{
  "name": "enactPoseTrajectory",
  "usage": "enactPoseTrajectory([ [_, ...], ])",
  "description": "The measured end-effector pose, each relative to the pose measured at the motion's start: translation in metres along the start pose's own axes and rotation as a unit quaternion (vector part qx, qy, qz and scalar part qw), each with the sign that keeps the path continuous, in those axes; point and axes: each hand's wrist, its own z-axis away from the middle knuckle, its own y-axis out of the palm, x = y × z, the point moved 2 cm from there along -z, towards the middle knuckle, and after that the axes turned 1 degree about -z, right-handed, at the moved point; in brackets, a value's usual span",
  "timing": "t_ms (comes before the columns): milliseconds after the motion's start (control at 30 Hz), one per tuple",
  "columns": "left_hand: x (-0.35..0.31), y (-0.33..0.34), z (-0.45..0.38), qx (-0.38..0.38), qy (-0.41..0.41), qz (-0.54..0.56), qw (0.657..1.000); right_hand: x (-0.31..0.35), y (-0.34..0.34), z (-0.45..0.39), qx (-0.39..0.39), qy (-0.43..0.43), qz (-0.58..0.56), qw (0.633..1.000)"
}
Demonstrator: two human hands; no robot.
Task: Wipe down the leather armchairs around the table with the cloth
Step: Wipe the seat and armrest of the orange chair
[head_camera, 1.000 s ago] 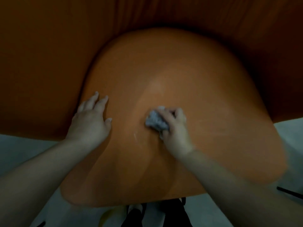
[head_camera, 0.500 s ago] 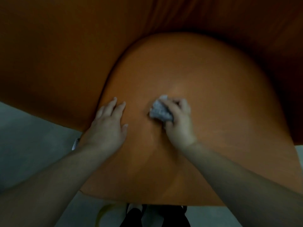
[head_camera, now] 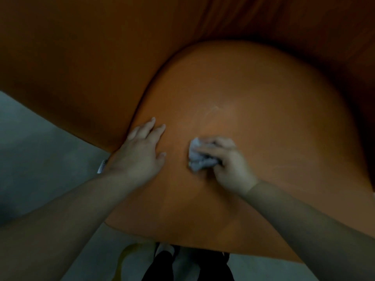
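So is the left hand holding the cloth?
No, the right hand grips the cloth; the left hand lies flat on the seat.

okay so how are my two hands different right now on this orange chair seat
The left hand lies flat with straight fingers, holding nothing; the right hand curls its fingers round the crumpled cloth. The left hand sits at the seat cushion's left edge; the right hand is nearer its middle. Both press on the orange seat.
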Motion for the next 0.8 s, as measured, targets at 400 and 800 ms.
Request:
enactPoseTrajectory([
  [400,-0.023,0.027,0.023,-0.034,0.007,-0.008,0.999,-0.005,0.019,0.048,-0.047,-0.016,0.051,0.997],
  [800,-0.027,0.041,0.044,-0.036,0.002,-0.022,0.999,-0.015,0.019,0.052,-0.053,-0.083,0.146,0.984],
])
